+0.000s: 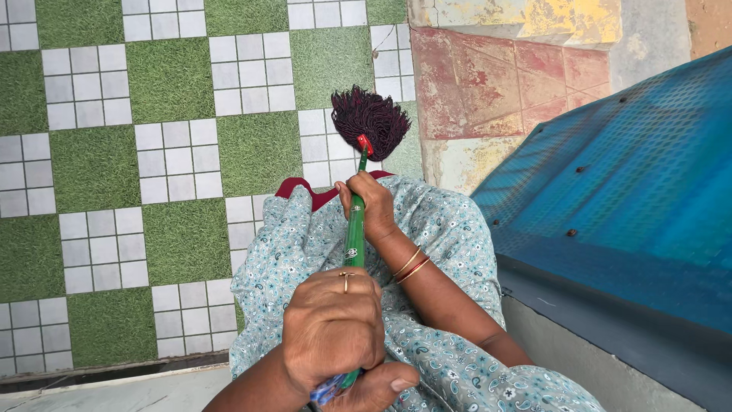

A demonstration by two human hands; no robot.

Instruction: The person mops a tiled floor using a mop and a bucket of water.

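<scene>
A mop with a green handle (354,233) and a dark maroon string head (370,120) points away from me, its head resting on the tiled floor. My left hand (332,336), with a ring on one finger, is closed around the near end of the handle. My right hand (372,207), with bangles on the wrist, grips the handle farther down, just short of the red collar above the mop head. A light blue patterned garment (442,229) drapes below both hands.
The floor (171,80) is a checker of green and white-gridded tiles. A blue corrugated sheet (633,175) on a grey ledge (579,351) fills the right side. A worn red and yellow stone step (488,84) lies beyond the mop head at the upper right.
</scene>
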